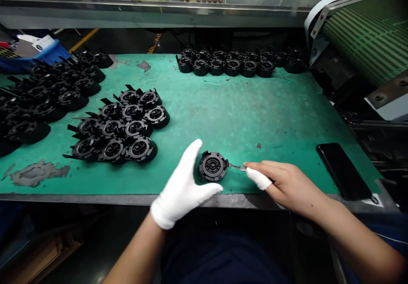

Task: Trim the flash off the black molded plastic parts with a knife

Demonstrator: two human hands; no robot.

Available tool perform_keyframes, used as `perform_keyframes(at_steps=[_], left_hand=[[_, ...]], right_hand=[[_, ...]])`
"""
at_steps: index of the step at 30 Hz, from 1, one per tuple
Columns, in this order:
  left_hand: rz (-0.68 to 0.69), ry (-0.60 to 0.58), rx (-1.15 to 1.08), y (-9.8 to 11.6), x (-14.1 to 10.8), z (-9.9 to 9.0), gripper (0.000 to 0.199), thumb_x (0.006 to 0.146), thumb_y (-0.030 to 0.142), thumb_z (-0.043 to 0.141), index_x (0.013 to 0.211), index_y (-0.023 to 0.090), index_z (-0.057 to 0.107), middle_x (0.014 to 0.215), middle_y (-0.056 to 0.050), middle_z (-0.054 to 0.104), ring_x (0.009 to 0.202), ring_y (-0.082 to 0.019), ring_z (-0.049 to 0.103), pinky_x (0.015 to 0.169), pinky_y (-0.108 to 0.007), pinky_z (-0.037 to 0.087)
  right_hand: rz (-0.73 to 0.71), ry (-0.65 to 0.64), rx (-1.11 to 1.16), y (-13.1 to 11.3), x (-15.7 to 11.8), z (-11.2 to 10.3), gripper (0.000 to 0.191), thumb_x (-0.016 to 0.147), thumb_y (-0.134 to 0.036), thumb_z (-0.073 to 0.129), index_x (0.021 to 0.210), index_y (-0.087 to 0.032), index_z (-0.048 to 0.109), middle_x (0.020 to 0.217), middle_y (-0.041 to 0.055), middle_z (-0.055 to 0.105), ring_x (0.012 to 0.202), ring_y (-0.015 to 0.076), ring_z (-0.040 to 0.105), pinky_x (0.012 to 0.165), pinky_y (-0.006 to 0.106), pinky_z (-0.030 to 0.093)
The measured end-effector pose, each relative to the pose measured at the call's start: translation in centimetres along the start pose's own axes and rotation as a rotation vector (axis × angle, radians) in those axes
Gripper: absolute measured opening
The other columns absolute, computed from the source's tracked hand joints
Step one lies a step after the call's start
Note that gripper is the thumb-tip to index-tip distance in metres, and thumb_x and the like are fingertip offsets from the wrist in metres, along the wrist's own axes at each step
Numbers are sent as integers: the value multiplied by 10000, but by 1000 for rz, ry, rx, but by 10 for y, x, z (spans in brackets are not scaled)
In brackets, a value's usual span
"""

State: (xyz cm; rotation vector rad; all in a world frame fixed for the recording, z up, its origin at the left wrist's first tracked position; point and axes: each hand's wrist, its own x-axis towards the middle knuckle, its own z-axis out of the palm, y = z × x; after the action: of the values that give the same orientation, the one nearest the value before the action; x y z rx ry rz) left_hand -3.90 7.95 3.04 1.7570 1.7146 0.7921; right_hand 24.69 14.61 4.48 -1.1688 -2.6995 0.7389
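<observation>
A round black plastic part with ribs and holes in its face lies near the front edge of the green mat. My left hand, in a white glove, is open, its thumb and fingers spread around the part's left side; I cannot tell whether it touches the part. On the right, my right hand has a white cover on its thumb and pinches a slim metal tool. That tool's tip meets the part's right edge, by a small tab; the exact contact is too small to make out.
Clusters of similar black round parts stand at left, with more in a back row. A black phone lies at right. A blue bin sits far left; a green conveyor belt rises at upper right.
</observation>
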Motion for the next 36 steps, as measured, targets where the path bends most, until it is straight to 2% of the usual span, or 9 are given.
perform_keyframes(at_steps=[4,8,12,16,18,21,25,30,36], left_hand=[[-36,130,-43,4,3,46,1007,722,517,815,1512,217,266,1502,-134,459,1396,-313,459,1188,-474,382],[-16,159,-16,2,7,53,880,761,451,782,1480,203,338,1438,-118,529,1333,-291,530,1164,-441,418],[5,48,-11,4,9,32,850,787,355,738,1511,227,311,1497,-92,489,1382,-272,486,1190,-426,390],[144,-304,52,-6,15,-14,865,792,286,728,1534,340,285,1629,-1,282,1473,-246,354,1225,-392,323],[152,-294,107,-17,15,-40,764,837,324,699,1509,364,340,1638,22,253,1486,-250,323,1227,-406,311],[41,-103,100,-28,7,-60,707,882,437,661,1508,330,349,1612,-6,330,1484,-258,327,1233,-429,296],[-47,8,12,-28,-7,-37,1053,710,532,820,1548,280,235,1622,-80,296,1493,-308,300,1235,-467,294],[-50,138,-19,-26,-8,6,942,745,457,802,1510,224,305,1497,-111,480,1381,-289,483,1190,-449,382],[-60,120,-40,-25,-8,1,856,763,342,770,1497,244,340,1465,-71,522,1353,-261,514,1184,-415,399]], right_hand=[[-25,-37,-216,-12,20,-1,407,970,-279,460,1338,-287,631,1074,45,746,922,240,705,735,349,543],[92,-28,-427,13,32,-15,473,883,-204,515,1325,-314,645,1093,61,751,895,261,706,649,333,512],[338,77,-494,46,32,-34,396,878,-217,500,1209,-246,716,1078,109,763,812,306,721,594,371,516],[154,130,-204,39,23,-25,374,932,-278,475,1244,-281,682,1228,36,724,1076,274,688,849,385,554],[41,59,-118,28,19,-15,388,923,-249,473,1254,-281,674,1225,28,725,1091,256,684,870,373,554],[-6,-4,-73,14,21,-5,406,941,-238,447,1294,-289,643,1239,23,716,1087,246,683,864,376,554],[-75,-53,-69,-13,37,2,390,982,-290,437,1326,-300,621,1184,33,727,985,225,700,827,348,542],[-144,-102,-242,-46,58,9,403,987,-306,439,1347,-300,620,1001,49,750,860,224,705,646,306,499],[204,-15,-538,12,70,-15,416,835,-173,523,1191,-251,725,959,98,774,722,281,715,482,306,426]])
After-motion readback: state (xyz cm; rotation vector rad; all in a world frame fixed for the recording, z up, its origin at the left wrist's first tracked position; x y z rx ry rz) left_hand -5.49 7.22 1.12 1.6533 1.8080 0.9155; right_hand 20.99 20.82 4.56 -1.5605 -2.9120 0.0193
